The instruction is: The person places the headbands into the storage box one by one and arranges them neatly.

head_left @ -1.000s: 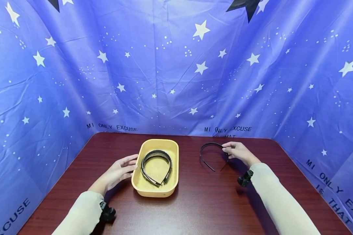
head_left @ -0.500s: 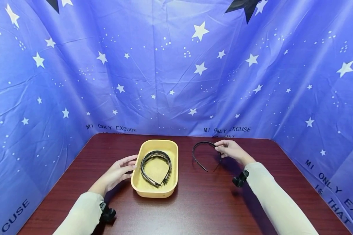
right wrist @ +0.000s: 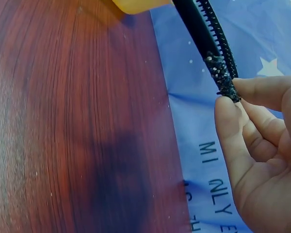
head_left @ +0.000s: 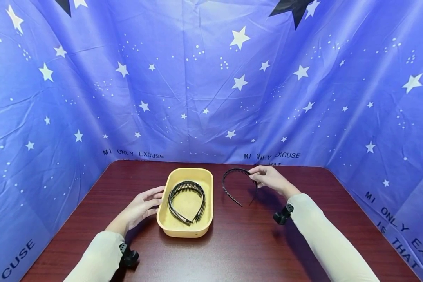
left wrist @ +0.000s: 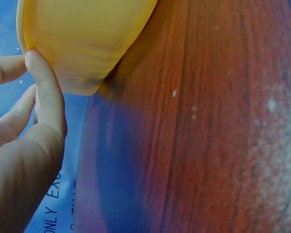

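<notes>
My right hand pinches a thin black toothed headband between thumb and fingertips, by its upper right side. Its two ends point down, over the table just right of the tub. The right wrist view shows a glittery dark stretch of the headband at the fingertips. A yellow rectangular tub stands left of it, with several black headbands nested together inside. My left hand touches the tub's left side with relaxed fingers; in the left wrist view the thumb tip meets the tub at its rim.
The dark red wooden table reaches back to a blue curtain printed with white stars and lettering. It also hangs along both sides. Each wrist carries a small black camera.
My right hand has moved left with the headband, bringing it closer to the tub. The left hand and the tub stay in place.
</notes>
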`<state>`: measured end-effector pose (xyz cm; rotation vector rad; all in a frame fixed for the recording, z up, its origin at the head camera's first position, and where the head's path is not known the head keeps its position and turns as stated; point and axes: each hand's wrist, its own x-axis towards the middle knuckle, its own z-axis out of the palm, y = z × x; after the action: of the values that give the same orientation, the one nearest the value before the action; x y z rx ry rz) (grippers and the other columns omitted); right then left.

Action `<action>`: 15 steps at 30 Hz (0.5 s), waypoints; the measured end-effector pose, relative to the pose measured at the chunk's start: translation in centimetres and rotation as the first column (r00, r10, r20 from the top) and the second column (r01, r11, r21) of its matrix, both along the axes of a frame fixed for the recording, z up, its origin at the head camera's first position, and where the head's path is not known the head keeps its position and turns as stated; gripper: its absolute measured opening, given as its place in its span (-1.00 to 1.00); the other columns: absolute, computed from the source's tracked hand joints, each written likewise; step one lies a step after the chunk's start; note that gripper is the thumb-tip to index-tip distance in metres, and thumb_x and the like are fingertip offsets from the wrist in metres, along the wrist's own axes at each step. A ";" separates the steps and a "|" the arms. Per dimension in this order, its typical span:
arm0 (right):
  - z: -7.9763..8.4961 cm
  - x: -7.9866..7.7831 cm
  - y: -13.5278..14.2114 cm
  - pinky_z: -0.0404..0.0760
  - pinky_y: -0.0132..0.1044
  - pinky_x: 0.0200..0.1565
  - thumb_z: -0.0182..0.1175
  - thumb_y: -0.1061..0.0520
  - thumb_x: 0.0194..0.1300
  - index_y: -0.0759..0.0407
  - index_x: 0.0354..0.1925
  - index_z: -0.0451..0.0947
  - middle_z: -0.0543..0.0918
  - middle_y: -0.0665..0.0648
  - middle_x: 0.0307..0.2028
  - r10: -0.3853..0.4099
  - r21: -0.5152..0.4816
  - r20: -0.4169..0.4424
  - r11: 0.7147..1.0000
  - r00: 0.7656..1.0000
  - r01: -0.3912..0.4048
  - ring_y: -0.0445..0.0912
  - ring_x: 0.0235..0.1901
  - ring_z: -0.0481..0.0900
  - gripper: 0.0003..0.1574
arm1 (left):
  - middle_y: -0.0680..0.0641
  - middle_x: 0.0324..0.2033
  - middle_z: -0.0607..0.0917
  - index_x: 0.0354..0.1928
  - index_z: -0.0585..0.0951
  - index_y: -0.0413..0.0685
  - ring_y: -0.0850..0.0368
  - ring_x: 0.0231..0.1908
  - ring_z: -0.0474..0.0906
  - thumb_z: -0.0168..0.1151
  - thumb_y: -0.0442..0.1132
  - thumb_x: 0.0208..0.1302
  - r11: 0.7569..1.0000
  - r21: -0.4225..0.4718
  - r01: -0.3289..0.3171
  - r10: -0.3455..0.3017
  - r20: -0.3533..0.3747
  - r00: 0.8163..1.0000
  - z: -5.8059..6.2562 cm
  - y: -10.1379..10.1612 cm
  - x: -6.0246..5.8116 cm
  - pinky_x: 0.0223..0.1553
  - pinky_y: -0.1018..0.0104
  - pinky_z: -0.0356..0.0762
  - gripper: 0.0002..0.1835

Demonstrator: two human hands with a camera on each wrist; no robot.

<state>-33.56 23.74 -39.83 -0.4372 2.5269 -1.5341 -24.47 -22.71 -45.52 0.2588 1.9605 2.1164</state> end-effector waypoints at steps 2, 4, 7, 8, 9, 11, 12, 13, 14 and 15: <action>0.0 0.0 -0.3 0.71 -0.10 -0.18 0.24 0.21 0.40 0.41 0.18 0.52 0.66 0.18 -0.16 0.004 -0.003 -0.005 1.000 1.000 -0.004 0.17 -0.11 0.60 -0.55 | -0.31 0.23 0.46 0.51 0.13 -0.34 0.15 0.00 0.58 0.12 -0.42 0.43 1.000 -0.004 0.008 -0.008 -0.005 1.000 0.0 -0.1 0.0 0.01 0.18 0.62 -0.32; 0.0 0.1 -0.6 0.71 -0.13 -0.20 0.24 0.22 0.40 0.43 0.18 0.51 0.67 0.17 -0.16 0.012 -0.007 -0.012 1.000 1.000 -0.013 0.08 -0.17 0.62 -0.55 | -0.33 0.24 0.45 0.51 0.12 -0.35 0.15 0.01 0.58 0.12 -0.42 0.43 1.000 -0.010 0.017 -0.017 -0.013 1.000 0.0 -0.1 0.0 0.01 0.18 0.63 -0.32; 0.0 0.2 -1.1 0.70 -0.17 -0.23 0.24 0.23 0.39 0.45 0.17 0.50 0.68 0.18 -0.17 0.024 -0.021 -0.015 0.999 1.000 -0.024 -0.02 -0.24 0.61 -0.55 | -0.35 0.24 0.43 0.51 0.13 -0.34 0.15 0.01 0.59 0.13 -0.43 0.42 1.000 -0.015 0.020 -0.021 -0.016 1.000 0.1 -0.1 0.1 0.01 0.18 0.63 -0.32; 0.0 0.2 -1.2 0.70 -0.17 -0.23 0.24 0.23 0.39 0.46 0.17 0.50 0.68 0.18 -0.17 0.029 -0.023 -0.018 0.999 0.999 -0.029 -0.03 -0.25 0.61 -0.55 | -0.36 0.25 0.43 0.51 0.12 -0.36 0.14 0.02 0.58 0.12 -0.42 0.43 0.999 -0.019 0.026 -0.026 -0.023 0.999 0.2 -0.1 0.0 0.01 0.18 0.62 -0.32; 0.0 0.2 -1.4 0.70 -0.17 -0.24 0.24 0.24 0.39 0.46 0.16 0.50 0.67 0.18 -0.17 0.034 -0.026 -0.020 0.999 0.999 -0.034 -0.03 -0.26 0.60 -0.55 | -0.35 0.25 0.43 0.51 0.13 -0.35 0.14 0.02 0.58 0.13 -0.42 0.43 1.000 -0.018 0.024 -0.025 -0.021 0.999 0.2 -0.1 0.1 0.01 0.18 0.62 -0.32; 0.0 0.3 -1.8 0.70 -0.18 -0.24 0.24 0.24 0.39 0.46 0.15 0.51 0.67 0.18 -0.18 0.036 -0.033 -0.017 0.999 0.999 -0.037 -0.01 -0.25 0.59 -0.56 | -0.34 0.24 0.44 0.51 0.12 -0.35 0.14 0.02 0.58 0.12 -0.43 0.43 1.000 -0.019 0.023 -0.024 -0.020 1.000 0.3 -0.1 0.1 0.01 0.18 0.62 -0.32; 0.0 0.3 -2.0 0.70 -0.19 -0.24 0.24 0.23 0.39 0.46 0.15 0.51 0.66 0.18 -0.18 0.040 -0.032 -0.017 0.999 0.999 -0.041 -0.01 -0.25 0.59 -0.56 | -0.33 0.24 0.45 0.51 0.12 -0.35 0.14 0.02 0.58 0.12 -0.43 0.43 1.000 -0.018 0.023 -0.023 -0.019 1.000 0.3 -0.1 0.1 0.01 0.18 0.62 -0.32; 0.0 0.3 -2.3 0.70 -0.19 -0.24 0.24 0.23 0.39 0.45 0.15 0.51 0.66 0.18 -0.19 0.040 -0.033 -0.015 0.999 0.999 -0.041 -0.01 -0.25 0.58 -0.56 | -0.33 0.24 0.45 0.51 0.12 -0.35 0.13 0.02 0.59 0.12 -0.43 0.43 1.000 -0.017 0.020 -0.020 -0.018 1.000 0.3 -0.1 0.1 0.01 0.18 0.63 -0.32; -0.1 0.4 -2.5 0.70 -0.19 -0.23 0.24 0.23 0.39 0.45 0.15 0.51 0.65 0.20 -0.18 0.043 -0.035 -0.012 0.998 0.999 -0.044 -0.01 -0.25 0.58 -0.56 | -0.32 0.23 0.45 0.51 0.12 -0.36 0.13 0.03 0.59 0.12 -0.44 0.43 1.000 -0.016 0.020 -0.021 -0.018 1.000 0.3 -0.1 0.1 0.01 0.18 0.63 -0.32; -0.1 0.4 -2.7 0.70 -0.19 -0.23 0.23 0.23 0.39 0.44 0.15 0.52 0.64 0.22 -0.18 0.043 -0.039 -0.007 0.998 0.999 -0.043 -0.02 -0.25 0.57 -0.57 | -0.31 0.23 0.46 0.51 0.13 -0.34 0.13 0.02 0.59 0.12 -0.44 0.42 1.000 -0.013 0.017 -0.017 -0.014 1.000 0.3 -0.1 0.1 0.01 0.18 0.63 -0.32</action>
<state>-33.20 21.02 -39.89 -0.4983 2.4792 -1.5709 -24.35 -22.77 -45.23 0.2873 1.9721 2.0960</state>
